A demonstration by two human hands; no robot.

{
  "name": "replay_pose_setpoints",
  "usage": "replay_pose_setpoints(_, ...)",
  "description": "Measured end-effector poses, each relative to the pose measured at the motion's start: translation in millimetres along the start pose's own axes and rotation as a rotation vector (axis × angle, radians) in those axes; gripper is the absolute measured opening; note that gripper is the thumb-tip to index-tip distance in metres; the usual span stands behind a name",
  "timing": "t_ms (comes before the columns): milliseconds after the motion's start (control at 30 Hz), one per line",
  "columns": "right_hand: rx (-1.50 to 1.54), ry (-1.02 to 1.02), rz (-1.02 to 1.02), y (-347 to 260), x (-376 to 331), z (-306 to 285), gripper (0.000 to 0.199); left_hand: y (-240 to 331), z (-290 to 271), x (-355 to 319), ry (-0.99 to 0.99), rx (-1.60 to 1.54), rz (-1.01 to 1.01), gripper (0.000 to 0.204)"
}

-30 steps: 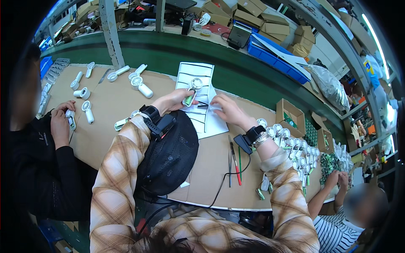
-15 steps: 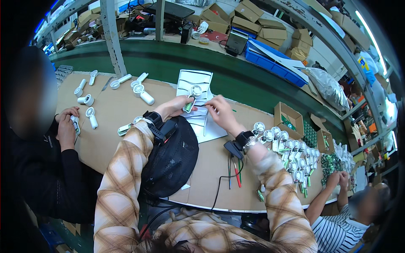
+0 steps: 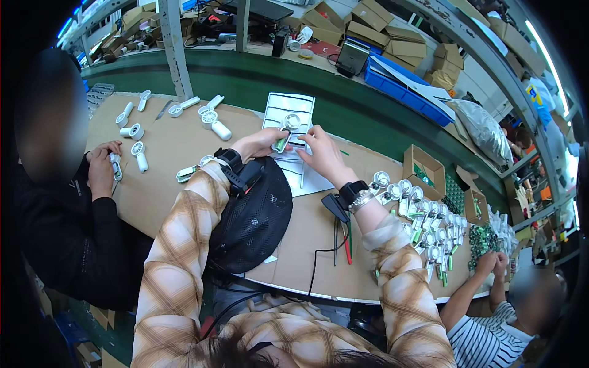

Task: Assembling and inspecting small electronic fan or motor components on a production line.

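Note:
My left hand [image 3: 261,144] and my right hand [image 3: 322,154] meet over a white plastic tray [image 3: 289,110] in the middle of the workbench. Between them they hold a small hand-held fan [image 3: 284,132] with a white round head and a green handle. The left fingers pinch the handle from the left. My right fingers close on it from the right. Both wrists carry black straps with small black devices.
A black mesh bag [image 3: 254,214] lies under my left forearm. Several part-built fans [image 3: 423,214] crowd the bench at right, beside open cardboard boxes [image 3: 423,172]. Several white fans [image 3: 211,119] lie at left. Red and black wires [image 3: 343,242] trail near the front edge. People work on both sides.
My hands and the fan stay together at the tray. The view has shifted slightly; the person at left has come further into it.

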State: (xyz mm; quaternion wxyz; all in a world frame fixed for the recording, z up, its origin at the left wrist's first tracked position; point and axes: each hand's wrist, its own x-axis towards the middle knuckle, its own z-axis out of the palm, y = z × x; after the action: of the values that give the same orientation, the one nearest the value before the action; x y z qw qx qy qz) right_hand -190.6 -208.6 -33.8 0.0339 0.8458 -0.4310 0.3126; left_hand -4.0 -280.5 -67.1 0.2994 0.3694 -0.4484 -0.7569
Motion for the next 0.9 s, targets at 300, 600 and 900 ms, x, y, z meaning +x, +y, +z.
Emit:
replay_pose_setpoints(300,-0.095,-0.129,-0.083,0,14,15,0.012,-6,-4,7,-0.027,0.013,0.021,0.028)
replay_pose_setpoints(600,0.554,0.351,0.156,-17,-20,-34,0.008,-4,-4,4,0.013,0.103,-0.003,0.028)
replay_pose_setpoints(900,1.112,0.178,0.602,-13,-52,-84,0.017,41,10,-41,-0.243,0.024,0.07,0.028)
